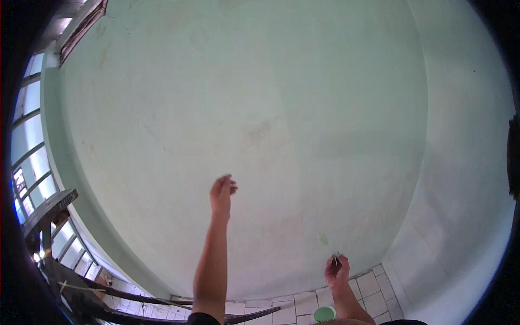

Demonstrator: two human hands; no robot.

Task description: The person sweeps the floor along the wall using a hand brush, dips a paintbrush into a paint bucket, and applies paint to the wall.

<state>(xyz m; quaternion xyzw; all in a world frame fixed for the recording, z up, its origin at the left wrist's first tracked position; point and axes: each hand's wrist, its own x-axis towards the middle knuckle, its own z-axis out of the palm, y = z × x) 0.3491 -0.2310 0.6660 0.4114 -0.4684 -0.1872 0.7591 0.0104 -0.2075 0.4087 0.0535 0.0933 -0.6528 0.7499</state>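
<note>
My left hand (222, 189) is raised in front of the pale green wall (260, 97), its fingers bent and slightly blurred, so whether they grip anything is unclear. My right hand (337, 269), lower down, is closed on a small thin tool (336, 259), too small to identify. Just above that hand is a brighter green smear (323, 239) on the wall. A green round container (324, 312) sits below it, at the lower edge of the view.
A dark, worn wooden structure (51, 211) with long bars stands at lower left, beside barred windows (30, 130). Floor tiles (368, 284) run along the wall's foot. A pale side wall (460, 162) rises on the right, and a framed opening (81, 30) is at upper left.
</note>
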